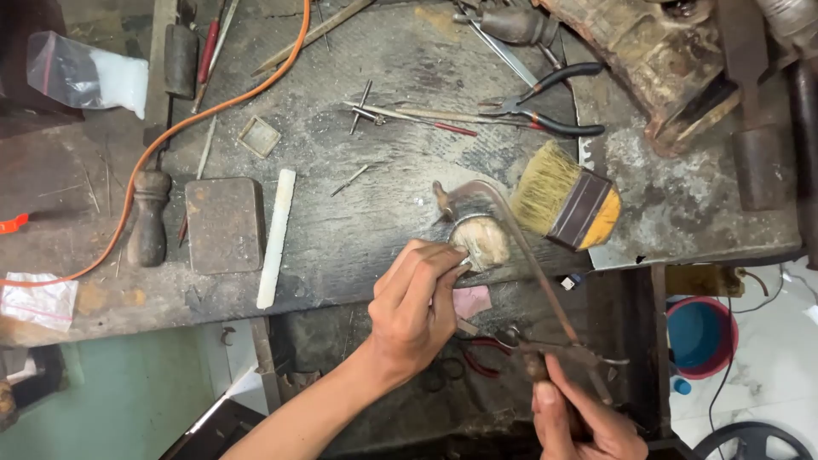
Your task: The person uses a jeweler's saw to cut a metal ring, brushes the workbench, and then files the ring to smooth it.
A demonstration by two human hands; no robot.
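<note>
We work at an old, scratched and dirty wooden workbench (pixel 358 230), seen from above; below its front edge there is a dark space, and at the right a light tiled floor.

At the front edge of the bench sits a small pale, rounded piece (pixel 482 241); our left hand (pixel 417 307) is on its left side, with the fingers (pixel 439 264) curled and the fingertips pressed against it, so the hand grips the piece and keeps it at the edge. Over this piece goes the thin metal frame of a small hand saw (pixel 520 247); the frame bends above the piece and then runs down to the right. Our right hand (pixel 579 417) is low in the picture, partly cut by the border; its fingers are closed around the handle of the saw, with the thumb lying along it.

Just beside the piece, on the right, lies a wide paintbrush (pixel 567 204) with pale bristles and a yellow handle. Further back we see pliers with black handles (pixel 545 106) and some thin metal rods near them. To the left of the piece there is a long white stick (pixel 277 238), then a dark square metal block (pixel 224 225), then a dark wooden handle (pixel 149 217); an orange cable (pixel 213 102) curves across this side of the bench. On the floor at the right stands a red bucket with blue inside (pixel 700 336).
</note>
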